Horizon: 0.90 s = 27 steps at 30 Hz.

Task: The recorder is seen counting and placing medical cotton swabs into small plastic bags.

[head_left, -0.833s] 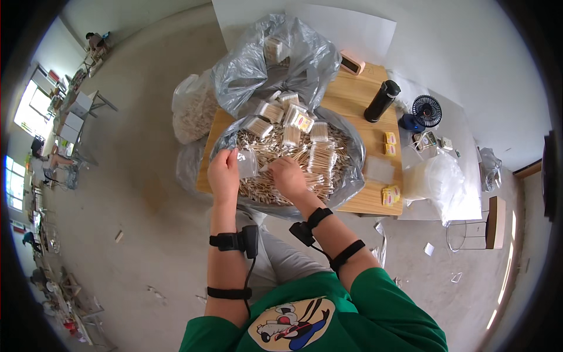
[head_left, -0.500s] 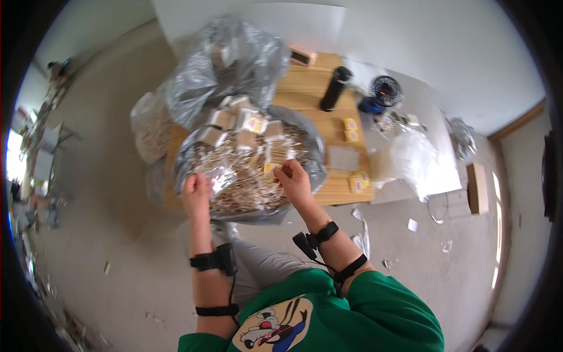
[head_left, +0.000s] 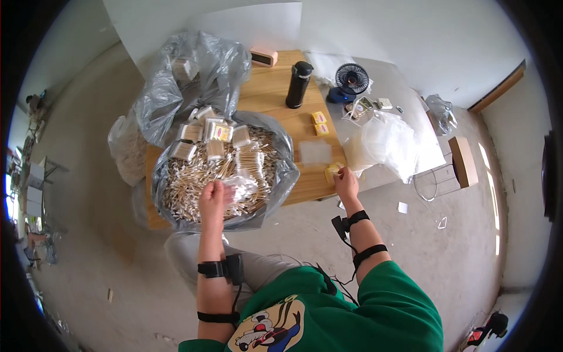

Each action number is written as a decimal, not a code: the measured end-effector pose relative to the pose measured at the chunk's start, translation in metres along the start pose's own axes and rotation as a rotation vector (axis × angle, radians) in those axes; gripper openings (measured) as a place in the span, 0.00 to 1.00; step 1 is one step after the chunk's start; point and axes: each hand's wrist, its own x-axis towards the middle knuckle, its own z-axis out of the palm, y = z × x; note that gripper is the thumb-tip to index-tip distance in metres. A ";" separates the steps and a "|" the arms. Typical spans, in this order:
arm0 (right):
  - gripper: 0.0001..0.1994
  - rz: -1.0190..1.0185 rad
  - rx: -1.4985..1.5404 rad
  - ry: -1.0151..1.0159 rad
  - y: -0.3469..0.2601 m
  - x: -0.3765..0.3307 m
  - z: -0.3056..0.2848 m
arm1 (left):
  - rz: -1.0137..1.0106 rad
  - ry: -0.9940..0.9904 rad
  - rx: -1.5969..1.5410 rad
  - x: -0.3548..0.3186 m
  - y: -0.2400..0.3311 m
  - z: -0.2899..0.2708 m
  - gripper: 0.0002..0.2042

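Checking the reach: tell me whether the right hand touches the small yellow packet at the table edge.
Touching: the head view shows the right hand with fingertips on the yellow packet.

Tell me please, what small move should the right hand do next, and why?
Probably close the fingers on the small yellow packet and lift it. The right hand rests at the table edge touching that packet, while the left hand holds a small clear bag over the pile of cotton swabs, seemingly waiting.
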 end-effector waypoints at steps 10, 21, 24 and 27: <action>0.13 -0.140 0.999 -0.511 -0.121 -0.068 0.009 | -0.106 -0.227 -0.087 -0.020 -0.002 0.047 0.12; 0.16 -0.136 0.365 0.166 -0.048 0.043 0.012 | 0.602 0.059 0.988 0.016 -0.014 0.000 0.15; 0.18 -0.093 0.082 0.063 -0.061 0.057 0.013 | 0.551 0.082 1.167 0.025 -0.010 -0.016 0.23; 0.23 -0.191 -0.326 0.079 -0.083 0.055 0.023 | 0.392 0.118 1.328 0.028 -0.005 -0.024 0.31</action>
